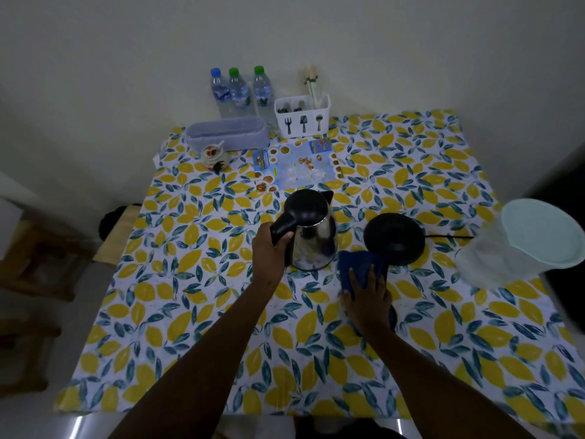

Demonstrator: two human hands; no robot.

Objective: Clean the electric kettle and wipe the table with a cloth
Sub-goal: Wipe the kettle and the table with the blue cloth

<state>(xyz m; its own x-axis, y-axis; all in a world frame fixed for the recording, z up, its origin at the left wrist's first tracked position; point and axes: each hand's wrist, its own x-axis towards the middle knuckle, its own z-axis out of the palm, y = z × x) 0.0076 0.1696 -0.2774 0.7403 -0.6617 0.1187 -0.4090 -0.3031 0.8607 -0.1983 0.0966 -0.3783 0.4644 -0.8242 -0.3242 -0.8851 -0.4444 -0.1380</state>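
Left fingers (286,239) round kettle (315,239) handle, right hand (368,297) hiding much of cloth (356,261)

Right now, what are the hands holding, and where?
The left hand grips the kettle by its black handle; the right hand presses a blue cloth on the table.

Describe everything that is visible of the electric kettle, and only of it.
The electric kettle stands upright on the lemon-patterned table, off its round black base, which lies apart to its right. Its body looks like shiny steel; lid, spout and handle are black, seemingly plastic. The lid is closed. The left hand grips the handle. A blue cloth under the right hand lies near its lower side; contact is unclear.
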